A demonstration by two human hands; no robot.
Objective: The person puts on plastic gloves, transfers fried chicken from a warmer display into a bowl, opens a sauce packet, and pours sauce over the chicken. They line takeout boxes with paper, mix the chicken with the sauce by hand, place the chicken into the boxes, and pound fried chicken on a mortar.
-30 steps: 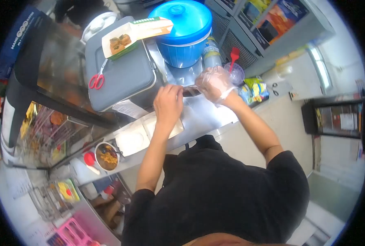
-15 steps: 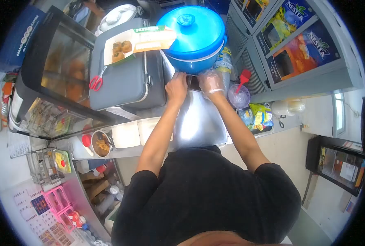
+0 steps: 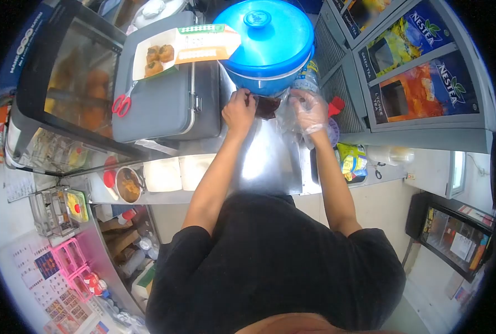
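My left hand (image 3: 239,113) is bare, with fingers pinched at the left edge of a small dark brown packet (image 3: 268,107), just in front of the blue lidded tub (image 3: 262,47). A clear plastic glove covers my right hand (image 3: 309,110). Its fingers are curled on clear, crinkled plastic (image 3: 286,119) at the packet's right side. I cannot tell whether this plastic is part of the packet or a separate bag. Below both hands lies a shiny metal counter (image 3: 267,158).
Left of my hands stands a grey case (image 3: 153,106) carrying red scissors (image 3: 122,104) and an open food box (image 3: 153,58). A red brush (image 3: 336,106) stands right of my right hand. Drink dispensers (image 3: 420,61) rise at the right, a glass display warmer (image 3: 83,83) at the left.
My right hand has moved right, away from the left one, drawing out clear plastic. The dark packet between them now shows more. The view has shifted slightly.
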